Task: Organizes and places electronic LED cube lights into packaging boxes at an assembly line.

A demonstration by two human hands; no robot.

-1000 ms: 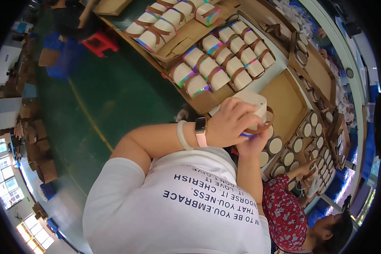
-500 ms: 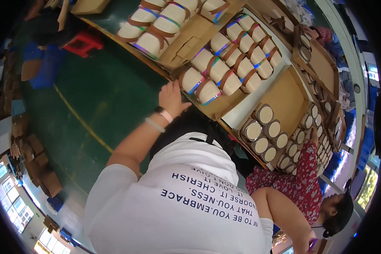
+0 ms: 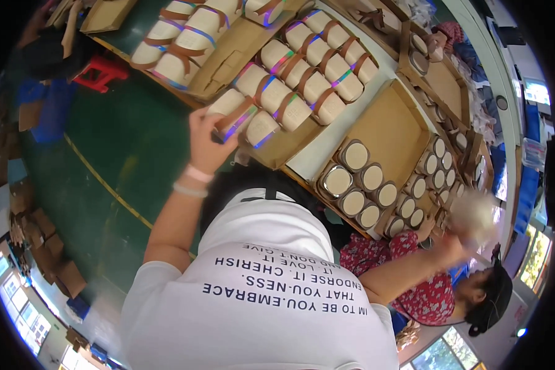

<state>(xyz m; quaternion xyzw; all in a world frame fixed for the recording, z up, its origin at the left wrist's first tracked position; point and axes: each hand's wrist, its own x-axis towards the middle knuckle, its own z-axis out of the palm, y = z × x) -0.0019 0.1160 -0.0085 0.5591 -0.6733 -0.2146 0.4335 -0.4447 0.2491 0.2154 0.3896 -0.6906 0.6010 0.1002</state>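
Observation:
My left hand (image 3: 209, 145) grips a cream canister (image 3: 228, 106) with a brown strap and a shiny multicoloured band. That canister lies tilted at the near left corner of a cardboard box (image 3: 293, 151), among several similar strapped canisters (image 3: 311, 83) lying in rows. My right arm reaches out to the right, past a co-worker's sleeve. The right hand (image 3: 453, 251) is smeared by motion, and a pale, blurred, rounded thing (image 3: 473, 216) shows at its fingers; I cannot make out its kind.
Another box (image 3: 407, 114) holds several upright round containers with cream tops (image 3: 354, 203). More strapped canisters (image 3: 191, 40) lie in a box at upper left. A co-worker in a red floral top (image 3: 425, 293) stands close at right. A red stool (image 3: 100, 72) stands on the green floor.
My left hand has gone from the box's edge onto a canister and grips it. My right arm has swung up and outward from the lower right, with a pale thing at the hand. The view has shifted.

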